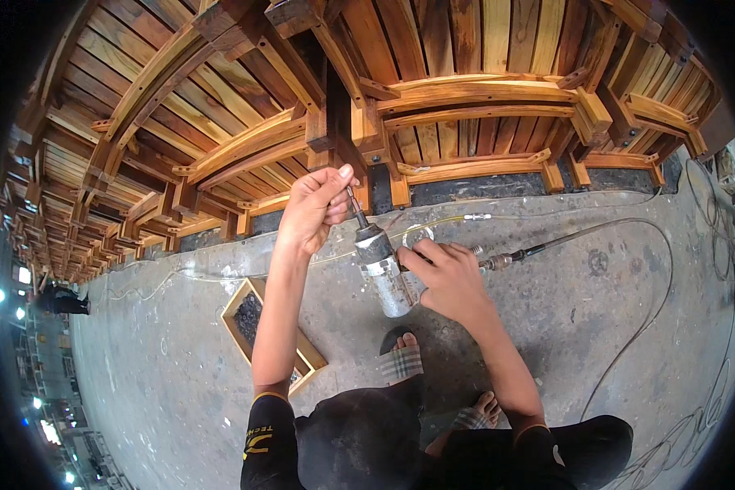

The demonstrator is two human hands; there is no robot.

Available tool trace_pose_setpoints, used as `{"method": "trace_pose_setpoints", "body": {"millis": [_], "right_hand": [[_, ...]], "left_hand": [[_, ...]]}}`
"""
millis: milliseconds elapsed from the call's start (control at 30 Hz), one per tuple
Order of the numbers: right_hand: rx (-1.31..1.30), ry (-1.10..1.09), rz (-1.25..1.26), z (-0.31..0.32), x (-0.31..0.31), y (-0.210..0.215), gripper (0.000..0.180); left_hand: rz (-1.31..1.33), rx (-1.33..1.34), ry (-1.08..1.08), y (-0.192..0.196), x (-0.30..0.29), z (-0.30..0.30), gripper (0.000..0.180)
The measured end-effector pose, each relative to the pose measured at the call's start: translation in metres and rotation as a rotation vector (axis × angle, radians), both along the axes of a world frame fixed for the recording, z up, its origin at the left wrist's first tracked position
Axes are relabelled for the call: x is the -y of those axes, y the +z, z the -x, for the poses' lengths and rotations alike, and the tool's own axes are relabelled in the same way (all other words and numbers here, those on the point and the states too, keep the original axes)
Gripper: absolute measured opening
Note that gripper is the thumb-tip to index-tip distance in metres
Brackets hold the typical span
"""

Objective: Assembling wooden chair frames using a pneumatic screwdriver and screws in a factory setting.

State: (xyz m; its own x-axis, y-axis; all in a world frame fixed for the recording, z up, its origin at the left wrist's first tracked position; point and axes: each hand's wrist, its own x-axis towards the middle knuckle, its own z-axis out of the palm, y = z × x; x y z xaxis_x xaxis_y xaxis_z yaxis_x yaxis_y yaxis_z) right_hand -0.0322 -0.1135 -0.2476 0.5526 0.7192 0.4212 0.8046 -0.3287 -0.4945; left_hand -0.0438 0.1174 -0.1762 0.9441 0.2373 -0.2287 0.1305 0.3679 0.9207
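My right hand [453, 282] grips a silver air impact driver [388, 286] by its handle, fingers wrapped round it. The tool's dark nose points up toward the wooden furniture, and its driver bit [358, 210] sticks out of the nose. My left hand [317, 208] is closed in a pinch at the end of the bit, thumb uppermost; the fingertips hide whether a screw sits there. An air hose [580, 234] joins the tool on its right. Just beyond my left hand stands a brown wooden leg [367, 135] of the slatted furniture.
Slatted wooden furniture [457, 98] with curved rails stands in a long row across the far side. An open wooden box [302, 351] holding small dark pieces rests on the concrete floor [163, 359]. A thin yellowish hose [327, 260] crosses the floor; coiled hoses [690, 433] lie at right.
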Motion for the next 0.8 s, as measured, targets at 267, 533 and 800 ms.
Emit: {"method": "trace_pose_setpoints", "body": {"millis": [267, 533, 800], "right_hand": [[0.099, -0.055, -0.05, 0.0, -0.008, -0.011, 0.041], [0.196, -0.061, -0.082, -0.008, -0.007, -0.016, 0.042], [0.203, -0.094, -0.083, -0.007, -0.014, -0.03, 0.04]], "left_hand": [[-0.363, 0.079, 0.083, 0.002, 0.016, 0.004, 0.024], [-0.469, 0.016, 0.018, 0.001, 0.013, 0.0, 0.026], [-0.35, 0.071, 0.127, -0.018, 0.023, 0.005, 0.027]]}}
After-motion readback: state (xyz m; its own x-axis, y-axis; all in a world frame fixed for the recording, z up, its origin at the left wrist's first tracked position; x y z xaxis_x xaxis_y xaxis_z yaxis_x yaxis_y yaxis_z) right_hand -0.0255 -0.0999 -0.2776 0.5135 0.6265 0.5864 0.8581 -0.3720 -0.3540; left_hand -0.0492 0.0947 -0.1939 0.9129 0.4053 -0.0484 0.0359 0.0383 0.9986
